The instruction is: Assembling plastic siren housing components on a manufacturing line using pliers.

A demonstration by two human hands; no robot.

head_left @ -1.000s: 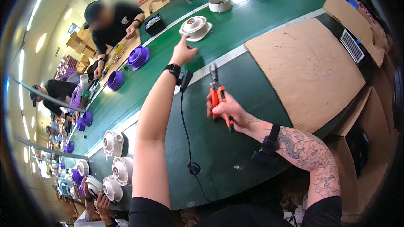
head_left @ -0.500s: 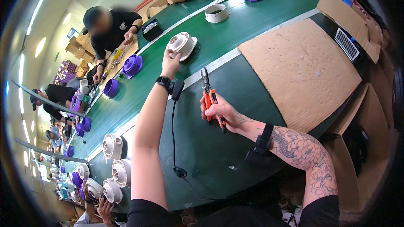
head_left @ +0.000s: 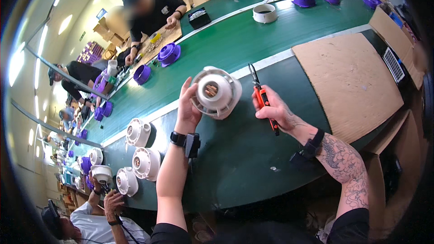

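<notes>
My left hand point(head_left: 189, 108) grips the left edge of a white round plastic housing point(head_left: 224, 83), held up over the near part of the green table. The housing is tilted so its central collar faces me, with copper-coloured pieces inside; its outline is slightly blurred. To its right, my right hand point(head_left: 276, 110) is wrapped round red-and-black-handled pliers point(head_left: 264, 99). Their dark, slim jaws point up and away, apart from the housing. Whether the jaws are parted is hard to make out.
Several similar white housings point(head_left: 146, 162) stand at the left. A cardboard sheet point(head_left: 348, 86) covers the right side, beside open boxes point(head_left: 400, 40). Across the green belt point(head_left: 221, 49) are a white ring point(head_left: 265, 14) and purple housings point(head_left: 169, 54). Co-workers sit at the far side and lower left.
My left hand has brought the white housing from the belt toward me and turned its collar to face me. My right hand has turned the pliers, whose handles now look closer together.
</notes>
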